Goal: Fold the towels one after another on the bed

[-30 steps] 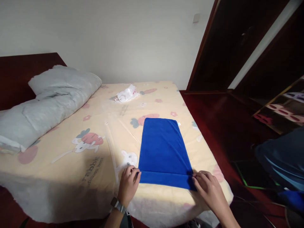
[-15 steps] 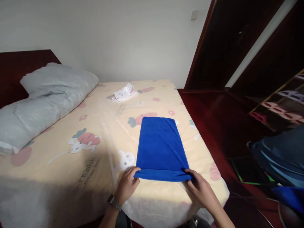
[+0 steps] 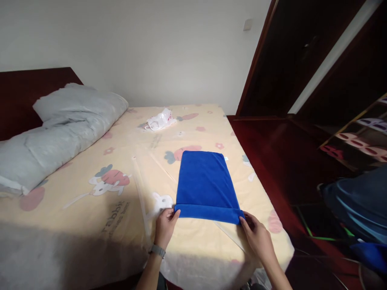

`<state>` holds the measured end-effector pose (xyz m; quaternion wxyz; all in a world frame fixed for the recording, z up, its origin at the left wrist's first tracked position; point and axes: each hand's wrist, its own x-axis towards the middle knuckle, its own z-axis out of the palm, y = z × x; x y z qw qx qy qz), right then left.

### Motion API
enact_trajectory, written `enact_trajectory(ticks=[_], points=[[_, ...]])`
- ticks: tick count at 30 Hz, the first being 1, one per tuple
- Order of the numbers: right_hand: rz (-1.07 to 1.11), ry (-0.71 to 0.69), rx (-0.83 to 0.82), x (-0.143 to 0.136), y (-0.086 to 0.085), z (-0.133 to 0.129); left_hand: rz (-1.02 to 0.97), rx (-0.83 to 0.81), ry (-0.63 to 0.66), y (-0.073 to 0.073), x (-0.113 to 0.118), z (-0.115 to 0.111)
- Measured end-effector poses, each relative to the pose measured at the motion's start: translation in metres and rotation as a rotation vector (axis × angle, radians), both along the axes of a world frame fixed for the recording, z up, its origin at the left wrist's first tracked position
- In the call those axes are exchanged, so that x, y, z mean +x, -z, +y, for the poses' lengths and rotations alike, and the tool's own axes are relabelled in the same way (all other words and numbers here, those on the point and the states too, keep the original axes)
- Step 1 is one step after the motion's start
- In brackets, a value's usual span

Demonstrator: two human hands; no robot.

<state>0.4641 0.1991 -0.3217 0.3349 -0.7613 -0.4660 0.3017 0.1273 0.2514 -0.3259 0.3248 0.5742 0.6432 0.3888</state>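
A blue towel [image 3: 207,181] lies flat on the bed, its near edge turned over into a narrow band. My left hand [image 3: 165,226] pinches the left end of that band between thumb and fingers; a metal-band watch [image 3: 157,251] is on this wrist. At the band's right end, my right hand [image 3: 255,233] grips the corner, thumb on top and fingers partly hidden behind. A small white tag shows at the towel's far right edge. Beneath it all is the cream bed sheet [image 3: 121,217] printed with rabbits and carrots.
A crumpled white plastic bag [image 3: 161,120] sits farther back on the bed. The grey quilt [image 3: 72,125] is heaped at left by the dark headboard [image 3: 36,86]. Right of the bed are a red floor [image 3: 272,145], a shoe rack with slippers [image 3: 356,141] and dark blue cloth [image 3: 356,201].
Both hands have moved forward with the towel's near edge, so the folded band lies farther from me and the flat part is shorter. The camera view has shifted slightly.
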Motion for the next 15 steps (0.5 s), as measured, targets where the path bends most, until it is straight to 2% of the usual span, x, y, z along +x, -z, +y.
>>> enact_trajectory(ticks=[3, 9, 15], points=[[-0.005, 0.027, 0.005, 0.0, -0.003, -0.002, -0.019, -0.009, -0.003, -0.003, 0.002, -0.001], [0.001, 0.097, -0.034, 0.002, -0.006, -0.003, 0.103, 0.02, -0.017, -0.009, 0.005, -0.002], [-0.011, 0.114, -0.13, -0.003, -0.01, 0.007, 0.038, 0.03, -0.061, -0.002, 0.007, 0.008]])
